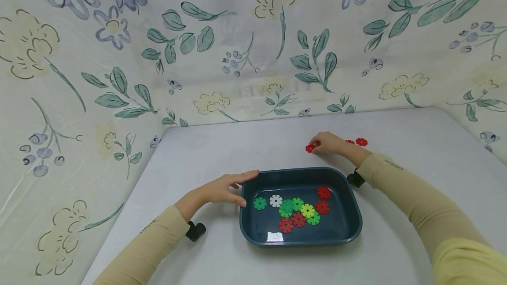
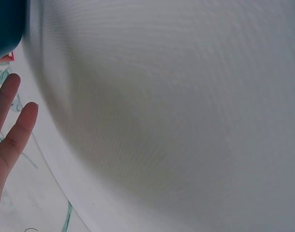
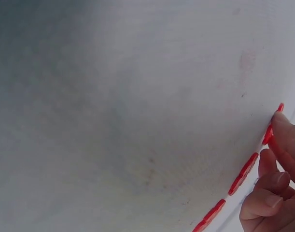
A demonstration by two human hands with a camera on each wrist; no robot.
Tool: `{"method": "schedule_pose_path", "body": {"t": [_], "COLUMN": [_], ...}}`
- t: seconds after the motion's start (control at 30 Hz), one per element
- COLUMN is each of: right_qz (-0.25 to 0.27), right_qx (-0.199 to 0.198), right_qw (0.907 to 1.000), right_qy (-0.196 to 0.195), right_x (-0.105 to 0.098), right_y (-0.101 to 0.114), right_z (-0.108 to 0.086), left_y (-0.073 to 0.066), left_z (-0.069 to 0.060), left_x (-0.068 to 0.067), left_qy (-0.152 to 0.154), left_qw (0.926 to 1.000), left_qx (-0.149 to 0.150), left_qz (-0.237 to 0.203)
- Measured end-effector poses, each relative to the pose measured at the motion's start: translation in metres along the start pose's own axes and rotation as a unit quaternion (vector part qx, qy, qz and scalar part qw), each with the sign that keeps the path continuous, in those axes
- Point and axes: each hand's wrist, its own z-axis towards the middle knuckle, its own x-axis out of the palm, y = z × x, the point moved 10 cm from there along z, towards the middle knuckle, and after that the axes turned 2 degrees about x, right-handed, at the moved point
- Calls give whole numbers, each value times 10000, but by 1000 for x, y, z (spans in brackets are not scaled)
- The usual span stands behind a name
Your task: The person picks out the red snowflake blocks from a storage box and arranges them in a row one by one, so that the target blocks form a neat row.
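My right hand (image 1: 328,143) pinches a red notched plastic disc (image 1: 309,148) on the table beyond the tray. In the right wrist view, that hand's thumb and finger meet on the red disc, which lies in a line with two more red discs (image 3: 244,174). In the head view these two lie behind my wrist; one red disc (image 1: 361,142) shows fully, the other is partly covered. My left hand (image 1: 219,189) touches the left end of a dark blue tray (image 1: 301,242), fingers extended and thumb apart. The left wrist view shows two straight, spread fingers (image 2: 21,128) near the tray's corner.
Inside the tray lie several notched discs: red (image 1: 323,193), green (image 1: 259,203), yellow (image 1: 307,210) and white (image 1: 276,201), some overlapping. The white table (image 1: 214,258) meets a floral-printed sheet (image 1: 245,78) at the back and sides.
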Motion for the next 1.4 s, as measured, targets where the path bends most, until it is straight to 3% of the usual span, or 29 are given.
{"method": "schedule_pose_path", "body": {"t": [0.23, 0.5, 0.7, 0.93, 1.2, 1.4], "right_qz": [-11, 350, 410, 393, -233, -302], "right_qx": [-36, -122, -79, 122, -68, -64], "right_qw": [10000, 9985, 9984, 9991, 9997, 9995], "right_qy": [2, -400, -382, -63, 27, 80], "right_x": [-3, -28, -38, -24, -11, -10], "right_y": [2, -2, -12, -24, -24, -22], "right_z": [-1, -7, -17, -18, -8, -8], "left_y": [1, 2, 2, 3, 2, 2], "left_z": [0, 0, 1, 2, 1, 0], "left_x": [-1, 0, 0, 1, 1, 0], "left_qy": [-29, -24, 5, 12, -3, -6], "left_qw": [10000, 10000, 10000, 10000, 10000, 10000], "left_qx": [-19, 35, 40, 11, -25, -29], "left_qz": [-1, -7, 10, 36, -4, 6]}}
